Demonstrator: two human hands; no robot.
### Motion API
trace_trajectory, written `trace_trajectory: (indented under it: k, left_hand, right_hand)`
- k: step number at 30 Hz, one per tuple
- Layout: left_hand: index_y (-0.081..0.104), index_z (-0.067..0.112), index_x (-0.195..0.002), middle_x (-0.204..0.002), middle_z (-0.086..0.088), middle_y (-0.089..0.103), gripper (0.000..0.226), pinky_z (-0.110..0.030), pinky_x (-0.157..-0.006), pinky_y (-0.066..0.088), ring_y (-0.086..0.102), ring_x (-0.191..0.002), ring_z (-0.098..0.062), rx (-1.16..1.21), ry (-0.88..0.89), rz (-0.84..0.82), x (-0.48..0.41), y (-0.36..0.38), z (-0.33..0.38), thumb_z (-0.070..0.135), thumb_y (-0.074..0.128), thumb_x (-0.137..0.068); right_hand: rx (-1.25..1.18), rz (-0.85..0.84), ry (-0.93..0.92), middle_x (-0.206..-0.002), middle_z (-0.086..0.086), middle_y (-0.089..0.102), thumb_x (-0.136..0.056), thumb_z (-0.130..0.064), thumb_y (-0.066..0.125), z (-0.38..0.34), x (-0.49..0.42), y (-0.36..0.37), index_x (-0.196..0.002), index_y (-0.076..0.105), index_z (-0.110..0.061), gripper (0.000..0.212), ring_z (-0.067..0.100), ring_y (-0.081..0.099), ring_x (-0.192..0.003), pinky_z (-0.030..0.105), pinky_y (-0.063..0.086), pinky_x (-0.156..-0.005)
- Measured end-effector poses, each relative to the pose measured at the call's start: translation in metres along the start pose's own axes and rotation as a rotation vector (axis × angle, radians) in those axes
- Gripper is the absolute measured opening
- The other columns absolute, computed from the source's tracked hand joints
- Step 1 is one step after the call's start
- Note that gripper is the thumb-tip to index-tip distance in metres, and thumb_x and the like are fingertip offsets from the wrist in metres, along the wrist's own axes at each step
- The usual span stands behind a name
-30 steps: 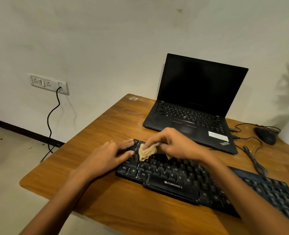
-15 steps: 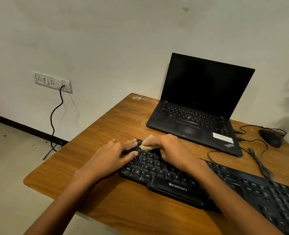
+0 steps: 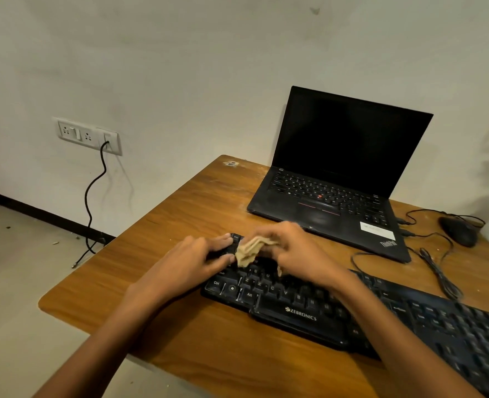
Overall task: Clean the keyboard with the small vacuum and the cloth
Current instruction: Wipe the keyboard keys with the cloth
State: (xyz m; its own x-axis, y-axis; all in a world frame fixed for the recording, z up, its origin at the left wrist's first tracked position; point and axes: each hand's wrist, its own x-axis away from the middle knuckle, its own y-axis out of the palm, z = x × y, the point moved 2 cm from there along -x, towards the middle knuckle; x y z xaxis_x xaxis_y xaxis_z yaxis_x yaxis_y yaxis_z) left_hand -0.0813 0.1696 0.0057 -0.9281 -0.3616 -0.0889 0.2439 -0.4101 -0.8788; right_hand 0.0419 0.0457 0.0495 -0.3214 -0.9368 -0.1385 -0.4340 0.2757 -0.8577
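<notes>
In the head view, one black keyboard (image 3: 300,313) is seen lying on the wooden worktop (image 3: 180,214), with one beige cloth (image 3: 247,249) bunched over its far left corner. Two hands are counted. The left hand (image 3: 191,265) is laid flat on the keyboard's left end, its fingers straight and pressed together. The right hand (image 3: 298,251) is curled, its fingers pinching the cloth. One open laptop (image 3: 338,179) with a dark screen is set behind the keyboard, and one wired mouse (image 3: 458,231) lies to the laptop's right.

Half a second ago the cloth was pressed low onto the keys; now it is raised and more exposed. The left hand is unchanged.

A pale wall, one socket plate (image 3: 87,135) with one black cable (image 3: 94,196) plugged in, and a light floor (image 3: 22,282) are seen.
</notes>
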Motion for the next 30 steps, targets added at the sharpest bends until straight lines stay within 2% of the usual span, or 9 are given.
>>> trace_trajectory:
  k: [2, 6, 10, 12, 15, 17, 22, 27, 30]
  left_hand:
    - [0.036, 0.031, -0.137, -0.139, 0.021, 0.031, 0.052, -0.023, -0.085, 0.049, 0.054, -0.072, 0.019, -0.011, 0.002, 0.003, -0.001, 0.001, 0.000, 0.049, 0.046, -0.089]
    - [0.036, 0.031, -0.137, -0.141, 0.020, 0.032, 0.053, -0.022, -0.086, 0.050, 0.049, -0.052, 0.015, -0.015, 0.009, 0.003, -0.001, 0.002, -0.001, 0.050, 0.046, -0.089]
    - [0.037, 0.030, -0.136, -0.137, 0.023, 0.027, 0.053, -0.020, -0.086, 0.048, 0.048, -0.051, 0.016, -0.022, 0.015, 0.012, -0.002, 0.001, 0.000, 0.049, 0.046, -0.088]
    - [0.037, 0.030, -0.136, -0.129, 0.028, 0.023, 0.053, -0.023, -0.091, 0.048, 0.053, -0.059, 0.013, -0.018, 0.008, 0.010, -0.001, 0.000, 0.002, 0.049, 0.046, -0.088]
    - [0.038, 0.029, -0.136, -0.127, 0.028, 0.024, 0.052, -0.030, -0.097, 0.046, 0.061, -0.091, 0.001, -0.007, -0.001, 0.028, 0.002, -0.003, 0.006, 0.049, 0.047, -0.088]
    - [0.037, 0.030, -0.136, -0.130, 0.027, 0.024, 0.052, -0.027, -0.095, 0.046, 0.062, -0.085, -0.003, -0.016, -0.016, 0.018, 0.003, -0.003, 0.006, 0.048, 0.047, -0.089]
    - [0.036, 0.030, -0.137, -0.129, 0.028, 0.022, 0.052, -0.032, -0.102, 0.040, 0.060, -0.103, -0.008, -0.042, -0.020, 0.022, 0.003, -0.002, 0.008, 0.048, 0.046, -0.089]
    - [0.025, 0.036, -0.140, -0.143, 0.019, 0.015, 0.072, -0.027, -0.110, 0.011, 0.018, -0.134, -0.001, 0.028, 0.023, -0.029, 0.008, -0.001, 0.000, 0.068, 0.034, -0.076]
    - [0.017, 0.039, -0.142, -0.141, 0.020, 0.005, 0.082, -0.027, -0.109, 0.005, 0.007, -0.129, 0.001, 0.035, 0.002, -0.090, 0.013, 0.000, -0.002, 0.075, 0.036, -0.070]
  right_hand:
    - [0.022, 0.087, 0.026, -0.097, -0.004, 0.067, -0.087, 0.005, 0.047, 0.012, -0.007, -0.008, -0.101, 0.065, -0.021, 0.035, -0.001, 0.056, -0.072, 0.019, 0.045, -0.063]
    - [0.118, 0.016, 0.022, -0.097, -0.001, 0.066, -0.090, -0.001, 0.046, 0.016, 0.003, 0.011, -0.103, 0.061, -0.017, 0.026, 0.002, 0.056, -0.079, 0.015, 0.040, -0.067]
    - [-0.104, -0.088, -0.039, -0.092, -0.016, 0.060, -0.089, 0.002, 0.047, 0.004, 0.021, 0.004, -0.094, 0.059, -0.020, 0.026, -0.016, 0.052, -0.077, 0.006, 0.040, -0.063]
    - [-0.140, -0.007, 0.002, -0.093, -0.018, 0.061, -0.090, 0.002, 0.048, 0.012, 0.017, -0.008, -0.092, 0.058, -0.017, 0.021, -0.019, 0.051, -0.073, 0.005, 0.039, -0.059]
    - [-0.086, 0.065, 0.030, -0.114, -0.004, 0.062, -0.089, 0.005, 0.047, 0.019, 0.011, -0.004, -0.095, 0.055, -0.015, 0.022, -0.006, 0.054, -0.096, 0.005, 0.043, -0.068]
    - [-0.054, -0.011, 0.015, -0.116, -0.003, 0.060, -0.089, 0.003, 0.045, 0.015, 0.020, 0.012, -0.093, 0.050, -0.021, 0.025, 0.004, 0.055, -0.106, 0.010, 0.046, -0.075]
    - [-0.287, -0.165, -0.036, -0.094, -0.014, 0.060, -0.091, -0.003, 0.046, 0.002, 0.043, 0.009, -0.090, 0.051, -0.023, 0.021, -0.006, 0.053, -0.076, 0.014, 0.039, -0.064]
    - [-0.198, 0.156, -0.031, -0.097, -0.021, 0.062, -0.089, 0.002, 0.048, 0.015, 0.018, -0.019, -0.097, 0.057, -0.034, 0.038, -0.010, 0.055, -0.090, 0.010, 0.042, -0.075]
    - [-0.056, 0.060, -0.061, -0.126, -0.010, 0.057, -0.087, 0.006, 0.046, 0.006, 0.005, -0.001, -0.124, 0.054, -0.027, 0.050, 0.001, 0.050, -0.116, 0.021, 0.045, -0.095]
